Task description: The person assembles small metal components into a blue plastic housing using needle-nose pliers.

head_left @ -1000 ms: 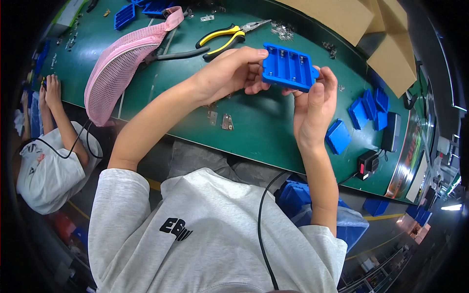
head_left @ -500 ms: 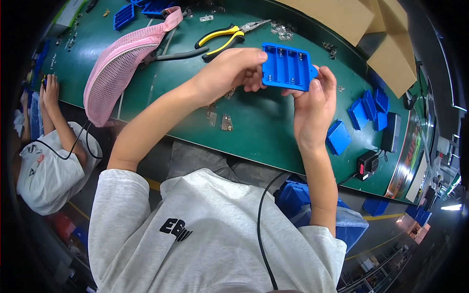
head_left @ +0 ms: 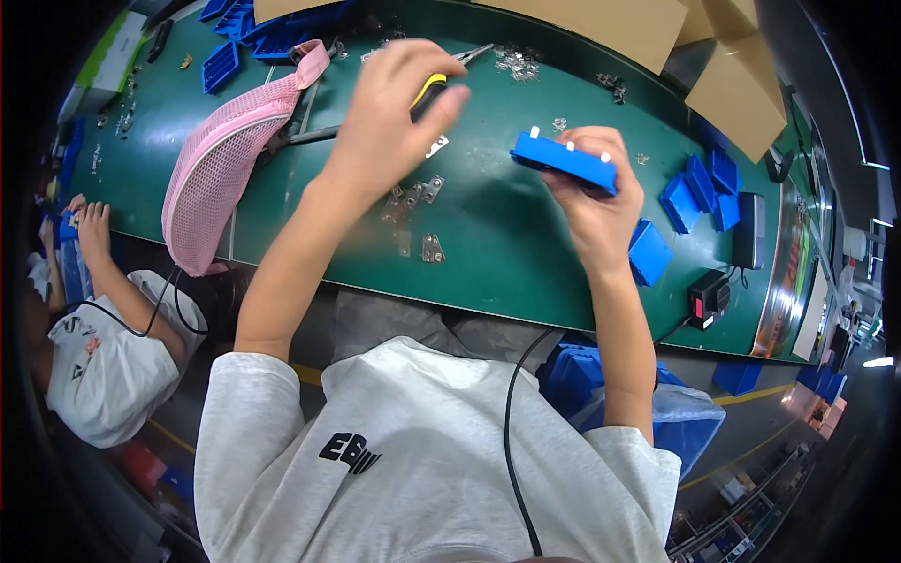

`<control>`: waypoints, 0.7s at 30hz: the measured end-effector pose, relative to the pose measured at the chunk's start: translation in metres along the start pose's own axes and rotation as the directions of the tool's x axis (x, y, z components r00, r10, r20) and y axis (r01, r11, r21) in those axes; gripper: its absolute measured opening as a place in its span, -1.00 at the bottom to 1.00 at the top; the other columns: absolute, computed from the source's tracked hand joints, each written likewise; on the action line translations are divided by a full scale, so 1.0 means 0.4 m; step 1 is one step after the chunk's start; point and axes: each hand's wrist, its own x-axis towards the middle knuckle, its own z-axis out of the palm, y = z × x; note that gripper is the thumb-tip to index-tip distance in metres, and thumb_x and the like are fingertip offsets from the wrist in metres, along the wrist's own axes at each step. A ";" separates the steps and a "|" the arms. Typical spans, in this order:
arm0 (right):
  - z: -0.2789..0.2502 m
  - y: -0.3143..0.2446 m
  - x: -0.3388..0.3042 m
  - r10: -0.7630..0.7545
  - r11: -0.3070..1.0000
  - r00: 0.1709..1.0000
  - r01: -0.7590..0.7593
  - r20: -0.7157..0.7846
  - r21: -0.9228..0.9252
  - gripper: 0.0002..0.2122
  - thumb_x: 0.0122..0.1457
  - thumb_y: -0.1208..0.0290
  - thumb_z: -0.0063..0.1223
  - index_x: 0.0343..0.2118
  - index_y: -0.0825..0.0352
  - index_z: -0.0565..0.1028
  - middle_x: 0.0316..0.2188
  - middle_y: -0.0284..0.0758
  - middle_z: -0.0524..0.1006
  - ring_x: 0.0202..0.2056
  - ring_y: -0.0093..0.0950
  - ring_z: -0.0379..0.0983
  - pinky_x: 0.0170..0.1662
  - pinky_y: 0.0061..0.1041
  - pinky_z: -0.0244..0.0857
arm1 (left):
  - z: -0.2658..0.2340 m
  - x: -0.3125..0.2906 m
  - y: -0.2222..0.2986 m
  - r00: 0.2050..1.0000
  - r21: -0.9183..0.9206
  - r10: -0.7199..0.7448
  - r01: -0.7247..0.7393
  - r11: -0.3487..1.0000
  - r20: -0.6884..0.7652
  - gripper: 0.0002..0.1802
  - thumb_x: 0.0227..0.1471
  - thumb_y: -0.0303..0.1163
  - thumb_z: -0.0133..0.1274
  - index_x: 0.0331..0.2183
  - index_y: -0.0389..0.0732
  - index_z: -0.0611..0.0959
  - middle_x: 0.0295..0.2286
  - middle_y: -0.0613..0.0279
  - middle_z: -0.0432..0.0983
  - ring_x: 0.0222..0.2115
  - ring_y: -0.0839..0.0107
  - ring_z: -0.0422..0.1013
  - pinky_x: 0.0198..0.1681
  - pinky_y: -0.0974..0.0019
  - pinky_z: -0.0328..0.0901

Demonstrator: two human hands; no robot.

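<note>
My right hand (head_left: 608, 216) grips a blue plastic battery holder (head_left: 565, 163) above the green table. The holder is tipped so its narrow side shows, with three white pegs standing up along the edge; its slots are turned out of sight. Over the long-nose pliers (head_left: 430, 98) hovers my left hand (head_left: 375, 117), slightly blurred, thumb and fingers apart. The pliers' yellow and black handle shows between thumb and fingers, and the hand does not visibly close round it. Small metal contact plates (head_left: 432, 248) lie on the table below.
A pink mesh pouch (head_left: 221, 159) lies left of my left arm. Blue holders (head_left: 682, 202) are heaped at the right, near a black box-shaped device (head_left: 709, 298). Small metal parts (head_left: 518, 64) form a pile at the back. Cardboard (head_left: 740, 98) stands behind. A co-worker (head_left: 113, 347) sits at the left.
My left hand has let go of the battery holder and moved left to the pliers. My right hand has tilted the holder, hiding its slots and showing the pegs.
</note>
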 end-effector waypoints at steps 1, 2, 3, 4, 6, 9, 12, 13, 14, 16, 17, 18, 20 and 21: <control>-0.002 0.003 -0.001 -0.105 0.994 0.994 0.105 0.016 -0.005 -0.64 -0.16 0.61 0.32 -0.27 0.35 0.40 -0.28 -0.26 0.39 -0.20 -0.37 0.40 -0.08 -0.41 0.30 | 0.001 -0.003 -0.022 0.999 0.112 -0.050 0.051 0.992 -0.008 -0.66 -0.07 -0.26 0.12 -0.23 -0.21 0.54 -0.17 0.13 0.38 -0.10 0.16 0.26 -0.03 0.17 0.15; 0.002 -0.005 0.003 -0.186 0.981 0.983 0.185 -0.004 -0.055 -0.63 -0.19 0.65 0.31 -0.30 0.31 0.40 -0.26 -0.25 0.39 -0.19 -0.30 0.41 -0.08 -0.33 0.32 | 0.006 -0.011 -0.043 0.995 0.222 -0.100 0.102 0.970 -0.022 -0.59 -0.08 -0.22 0.14 -0.18 -0.20 0.54 -0.12 0.12 0.35 -0.06 0.15 0.23 0.00 0.14 0.12; 0.003 -0.010 0.007 -0.188 0.981 0.982 0.187 -0.002 -0.048 -0.63 -0.19 0.65 0.31 -0.30 0.31 0.40 -0.26 -0.25 0.39 -0.19 -0.30 0.41 -0.08 -0.33 0.32 | 0.008 -0.023 -0.060 0.987 0.310 -0.161 0.151 0.939 0.007 -0.43 -0.13 -0.13 0.18 -0.08 -0.21 0.50 -0.07 0.10 0.32 -0.01 0.13 0.19 0.03 0.09 0.08; 0.001 -0.015 0.010 -0.275 0.956 0.961 0.276 0.022 -0.103 -0.63 -0.19 0.63 0.32 -0.30 0.29 0.39 -0.26 -0.24 0.39 -0.18 -0.28 0.41 -0.08 -0.32 0.33 | 0.015 -0.034 -0.073 0.976 0.363 -0.213 0.182 0.914 0.046 -0.40 -0.14 -0.11 0.18 -0.07 -0.22 0.50 -0.08 0.09 0.33 -0.02 0.12 0.19 0.03 0.09 0.07; -0.008 -0.014 0.011 -0.391 0.898 0.918 0.397 0.069 -0.191 -0.60 -0.20 0.60 0.33 -0.28 0.27 0.38 -0.23 -0.22 0.42 -0.18 -0.25 0.43 -0.08 -0.30 0.33 | 0.023 -0.039 -0.086 0.964 0.468 -0.247 0.173 0.866 0.102 -0.35 -0.18 -0.06 0.21 -0.09 -0.26 0.52 -0.11 0.07 0.35 -0.05 0.12 0.22 0.02 0.13 0.09; -0.016 -0.018 0.019 -0.451 0.857 0.886 0.464 0.110 -0.224 -0.63 -0.14 0.52 0.33 -0.26 0.26 0.38 -0.22 -0.21 0.45 -0.19 -0.26 0.43 -0.08 -0.32 0.33 | 0.026 -0.024 -0.082 0.920 0.424 -0.358 0.264 0.866 0.159 -0.39 -0.17 -0.06 0.21 -0.11 -0.24 0.54 -0.12 0.06 0.37 -0.05 0.14 0.26 -0.01 0.17 0.19; -0.014 -0.038 -0.008 -0.075 0.996 0.997 0.076 -0.014 0.044 -0.64 -0.07 0.35 0.32 -0.24 0.25 0.38 -0.23 -0.19 0.48 -0.19 -0.28 0.43 -0.08 -0.34 0.32 | 0.025 -0.015 -0.087 0.933 0.383 -0.326 0.250 0.889 0.150 -0.43 -0.14 -0.12 0.19 -0.12 -0.27 0.55 -0.19 0.06 0.41 -0.11 0.15 0.32 -0.06 0.23 0.25; -0.011 -0.045 -0.012 0.159 0.955 0.986 -0.139 -0.058 0.260 -0.59 -0.02 0.08 0.24 -0.22 0.24 0.38 -0.34 -0.23 0.49 -0.28 -0.33 0.43 -0.23 -0.42 0.35 | 0.018 -0.009 -0.085 0.927 0.337 -0.341 0.276 0.900 0.153 -0.45 -0.14 -0.15 0.17 -0.12 -0.28 0.55 -0.20 0.06 0.42 -0.16 0.14 0.35 -0.07 0.25 0.25; -0.026 -0.020 -0.017 0.269 0.855 0.963 -0.240 0.004 0.459 -0.50 -0.09 -0.01 0.24 -0.22 0.27 0.37 -0.36 -0.24 0.50 -0.29 -0.35 0.46 -0.25 -0.43 0.38 | 0.006 -0.004 -0.081 0.922 0.289 -0.354 0.300 0.909 0.158 -0.47 -0.13 -0.18 0.16 -0.12 -0.30 0.54 -0.22 0.05 0.43 -0.21 0.13 0.39 -0.08 0.27 0.26; -0.041 0.000 -0.009 0.341 0.646 0.919 -0.381 0.197 0.661 -0.38 -0.09 -0.27 0.01 -0.22 0.26 0.35 -0.52 -0.28 0.48 -0.45 -0.41 0.47 -0.45 -0.48 0.39 | -0.021 0.004 -0.073 0.832 -0.052 -0.482 0.513 0.857 0.274 -0.53 -0.07 -0.21 0.10 -0.15 -0.33 0.55 -0.27 0.13 0.47 -0.37 0.37 0.41 -0.23 0.39 0.30; -0.034 0.002 -0.005 0.344 0.654 0.922 -0.373 0.181 0.658 -0.38 -0.09 -0.27 0.01 -0.22 0.26 0.35 -0.52 -0.28 0.48 -0.45 -0.41 0.47 -0.45 -0.48 0.39 | -0.044 0.016 -0.057 0.749 -0.223 -0.526 0.638 0.738 0.404 -0.54 -0.04 -0.21 0.06 -0.16 -0.34 0.55 -0.29 0.16 0.47 -0.41 0.46 0.40 -0.29 0.45 0.30; -0.025 0.003 -0.001 0.294 0.455 0.915 -0.389 0.278 0.801 -0.40 -0.05 -0.29 -0.07 -0.24 0.26 0.35 -0.57 -0.29 0.44 -0.53 -0.43 0.43 -0.52 -0.50 0.34 | -0.066 0.024 -0.034 0.672 -0.395 -0.524 0.736 0.550 0.523 -0.51 0.02 -0.18 -0.01 -0.12 -0.38 0.51 -0.35 0.21 0.45 -0.44 0.55 0.36 -0.35 0.51 0.27; -0.027 0.008 -0.001 0.246 0.211 0.901 -0.409 0.357 0.888 -0.43 0.07 -0.30 -0.27 -0.29 0.24 0.35 -0.69 -0.32 0.35 -0.70 -0.48 0.30 -0.71 -0.55 0.18 | -0.082 0.019 0.004 0.682 -0.659 -0.311 0.727 0.194 0.661 -0.46 0.06 -0.15 -0.06 -0.09 -0.43 0.45 -0.38 0.21 0.45 -0.46 0.52 0.36 -0.39 0.50 0.27; -0.037 0.011 0.001 0.253 0.221 0.903 -0.403 0.347 0.888 -0.43 0.07 -0.30 -0.27 -0.29 0.24 0.35 -0.69 -0.32 0.35 -0.70 -0.48 0.30 -0.71 -0.55 0.18 | -0.095 0.016 0.014 0.649 -0.642 -0.192 0.760 0.106 0.736 -0.42 0.03 -0.14 0.00 -0.07 -0.44 0.42 -0.40 0.22 0.45 -0.43 0.49 0.40 -0.40 0.49 0.31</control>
